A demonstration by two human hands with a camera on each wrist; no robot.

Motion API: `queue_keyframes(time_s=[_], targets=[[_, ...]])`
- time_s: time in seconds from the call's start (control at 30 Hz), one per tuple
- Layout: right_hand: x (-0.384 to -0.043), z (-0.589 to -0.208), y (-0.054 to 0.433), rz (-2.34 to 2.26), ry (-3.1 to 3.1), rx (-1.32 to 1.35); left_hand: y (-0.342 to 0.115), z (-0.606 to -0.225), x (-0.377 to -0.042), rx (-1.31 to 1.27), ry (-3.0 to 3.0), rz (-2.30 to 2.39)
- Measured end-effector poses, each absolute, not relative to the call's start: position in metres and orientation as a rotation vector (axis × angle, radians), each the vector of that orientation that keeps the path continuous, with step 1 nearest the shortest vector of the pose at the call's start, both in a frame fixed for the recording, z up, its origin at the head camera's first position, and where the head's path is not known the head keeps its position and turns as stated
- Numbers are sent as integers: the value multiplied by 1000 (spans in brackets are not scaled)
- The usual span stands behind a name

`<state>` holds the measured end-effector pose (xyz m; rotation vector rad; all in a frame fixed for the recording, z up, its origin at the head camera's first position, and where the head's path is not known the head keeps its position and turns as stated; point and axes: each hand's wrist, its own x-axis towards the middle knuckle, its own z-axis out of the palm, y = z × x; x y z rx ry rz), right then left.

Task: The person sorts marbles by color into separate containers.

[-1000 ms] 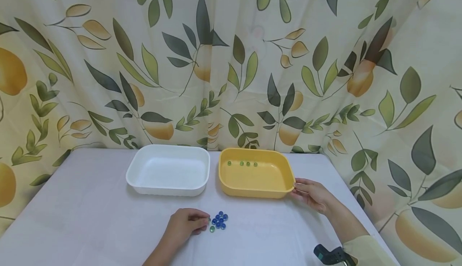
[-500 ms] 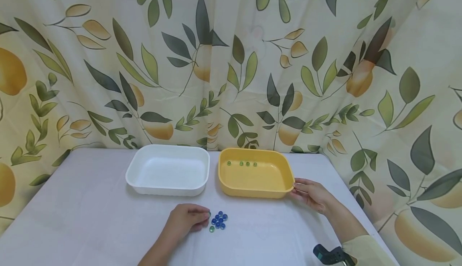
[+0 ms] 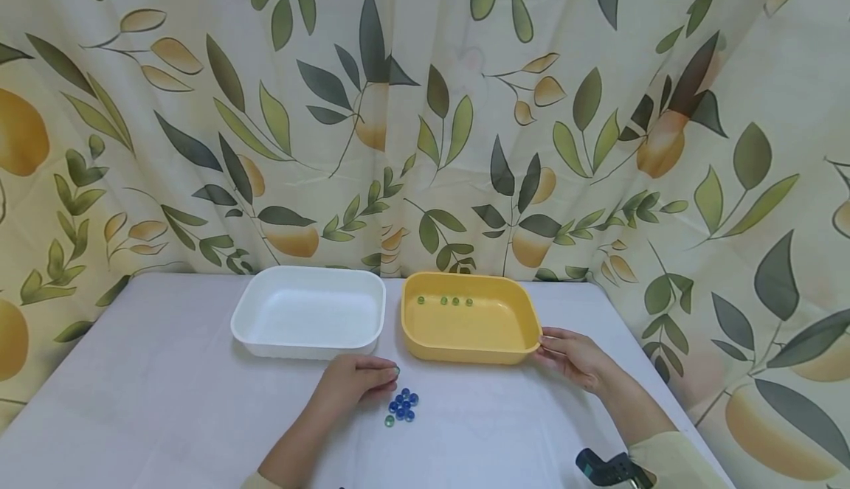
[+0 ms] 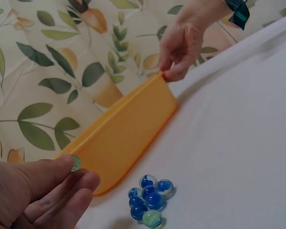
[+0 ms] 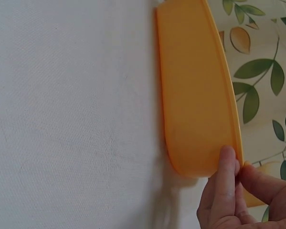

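Note:
My left hand (image 3: 353, 383) pinches a green glass marble (image 4: 76, 163) between thumb and fingertips, above the cloth in front of the gap between the two trays. Just below it lies a small cluster of blue marbles (image 3: 401, 406), with one green marble (image 3: 389, 421) at its near side. The yellow tray (image 3: 458, 334) stands to the right. Several green marbles (image 3: 455, 302) sit in a loose row toward its back wall. Gripping the tray's right front corner is my right hand (image 3: 574, 358), its thumb over the rim and its fingers against the outer wall (image 5: 195, 90).
A white tray (image 3: 308, 316) stands left of the yellow one, with nothing visible inside. Both rest near the back of the table (image 3: 166, 386), which is covered in white cloth. Behind hangs a curtain (image 3: 425, 105) printed with leaves and fruit.
My left hand has lifted the green marble off the cloth beside the cluster and moved it up and slightly right, toward the trays. My right hand stays on the yellow tray.

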<state>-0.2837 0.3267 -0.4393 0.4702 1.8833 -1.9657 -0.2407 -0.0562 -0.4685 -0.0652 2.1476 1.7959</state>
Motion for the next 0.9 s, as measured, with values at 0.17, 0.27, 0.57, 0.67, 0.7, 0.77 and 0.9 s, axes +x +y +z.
queue_keyframes(time_s=[0.17, 0.27, 0.57, 0.67, 0.7, 0.77, 0.9], targets=[[-282, -439, 326, -1972, 1878, 477, -51, -461, -248, -35, 2143, 1813], [-282, -438, 327, -1975, 1870, 470, -46, -454, -251, -40, 2144, 1815], [-283, -439, 327, -1969, 1884, 477, -33, -441, -267, -131, 2174, 1783], [-284, -439, 326, -1966, 1893, 505, -30, -439, -274, -148, 2169, 1796], [-284, -439, 326, -1966, 1893, 507, -29, -439, -276, -153, 2168, 1803], [-284, -439, 327, -1963, 1890, 491, -27, -439, -281, -165, 2173, 1813], [-284, -438, 328, -1967, 1878, 471, -22, -440, -287, -192, 2180, 1822]])
